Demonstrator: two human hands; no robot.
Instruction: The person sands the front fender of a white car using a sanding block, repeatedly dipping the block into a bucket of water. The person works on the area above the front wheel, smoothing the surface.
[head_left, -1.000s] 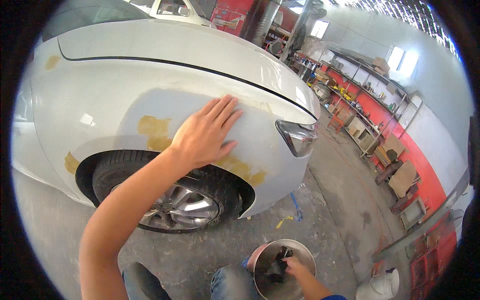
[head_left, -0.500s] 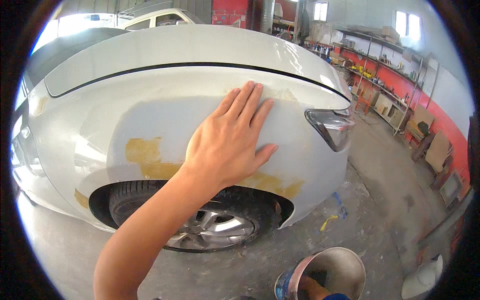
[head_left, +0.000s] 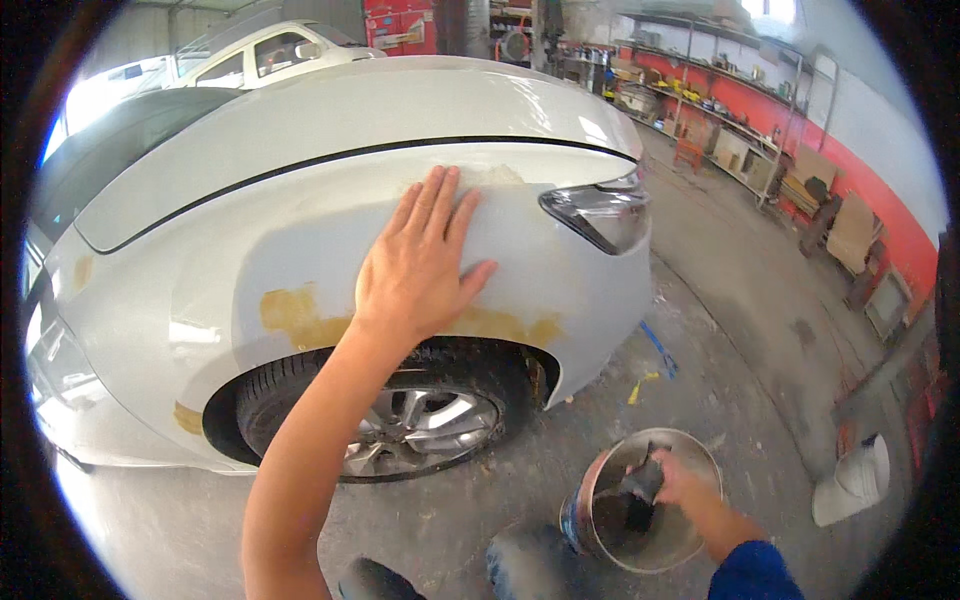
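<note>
My left hand (head_left: 415, 265) lies flat on the car's front fender (head_left: 310, 238), fingers stretched out just above the wheel arch. A dull grey patch covers much of this pale fender, with mustard-yellow filler (head_left: 300, 318) along the arch. Below it is the wheel (head_left: 425, 425), partly hidden by my left forearm. At the lower right, my right hand (head_left: 680, 478) reaches into a round bucket (head_left: 578, 505), fingers closed on a dark grey, flat piece (head_left: 643, 483). Its exact kind is hard to make out. The headlight (head_left: 605, 212) sits right of my left hand.
Blue and yellow scraps (head_left: 658, 350) lie on the concrete floor right of the car. A white bucket (head_left: 855, 482) rests tilted farther right. Shelves (head_left: 745, 125) with tools and boards line the red-and-white wall. Another white vehicle (head_left: 270, 55) stands behind.
The view has shifted, bringing the bucket fully into sight. My right hand, earlier mostly hidden in it, now shows with the dark piece. My left hand stays flat on the fender.
</note>
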